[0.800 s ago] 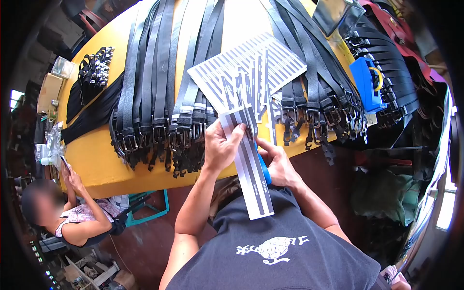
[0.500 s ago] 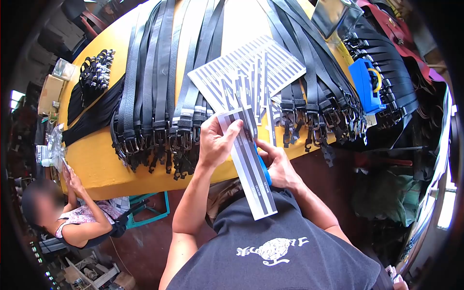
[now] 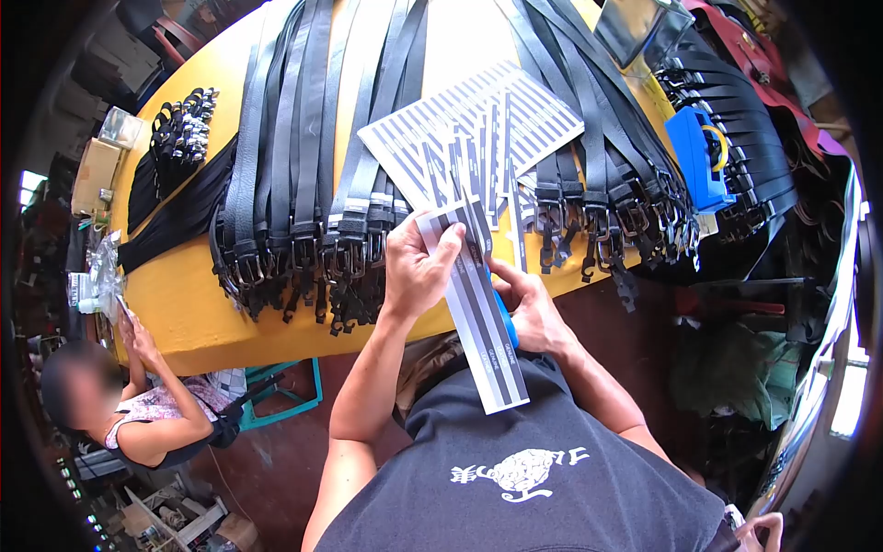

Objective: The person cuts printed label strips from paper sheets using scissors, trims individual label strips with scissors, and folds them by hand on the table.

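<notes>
My left hand pinches the upper part of a label sheet, its thumb lying on top. Dark and light stripes with small print run along this long, narrow piece. On its right side, my right hand is closed around blue-handled scissors, whose blades are hidden by the sheet. Just beyond my hands, loose cut label strips fan out over a larger striped label sheet on the table. Black belts with metal buckles lie to either side of these sheets.
The yellow table spans the space ahead. A blue tape dispenser stands at right beside more belts. Buckled straps lie at far left. Another person sits at the left edge near a teal stool.
The held label sheet has shifted slightly, its lower end rising a little. Both hands keep their grips and have barely moved.
</notes>
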